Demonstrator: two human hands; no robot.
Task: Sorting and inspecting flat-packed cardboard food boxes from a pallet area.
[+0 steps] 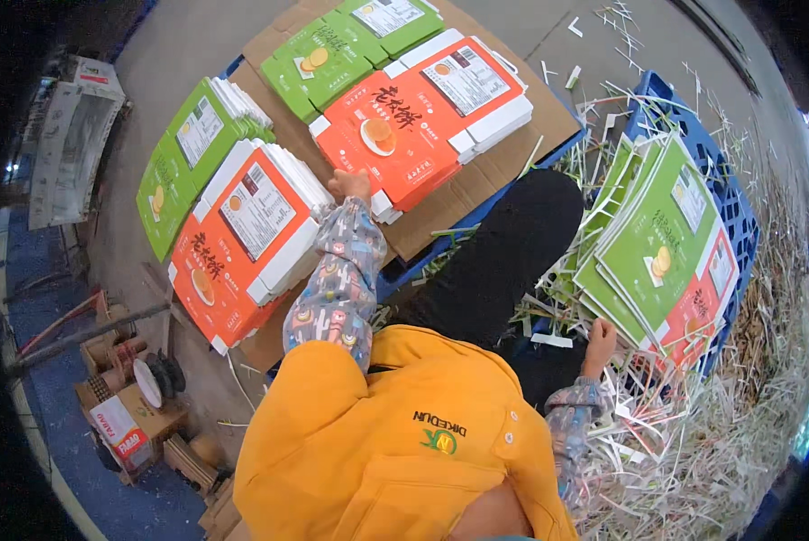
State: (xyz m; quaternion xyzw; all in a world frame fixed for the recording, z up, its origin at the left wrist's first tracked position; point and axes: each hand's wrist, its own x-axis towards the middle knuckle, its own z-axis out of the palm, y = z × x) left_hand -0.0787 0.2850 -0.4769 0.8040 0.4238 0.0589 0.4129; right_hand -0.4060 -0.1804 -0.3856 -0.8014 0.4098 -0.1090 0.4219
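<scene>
My left hand [350, 186], in a patterned sleeve, is closed beside the near left corner of an orange-red stack of flat printed box blanks [404, 135]. Whether its curled fingers grip anything is hidden. Close on its left lies another stack of orange-red box blanks [233, 270] with white side flaps. On the right, my right hand [600, 348] is closed too, just by the lower left edge of a fanned pile of larger green-and-red printed sheets [652, 243]. What its fingers hold, if anything, cannot be made out.
Green box blanks [319, 63] lie at the back and more green ones [174, 162] at the left, on brown cardboard [449, 203]. The green-and-red sheets rest on a blue plastic pallet [738, 203]. Paper trimmings [693, 451] heap up at right. Cartons [129, 428] stand lower left.
</scene>
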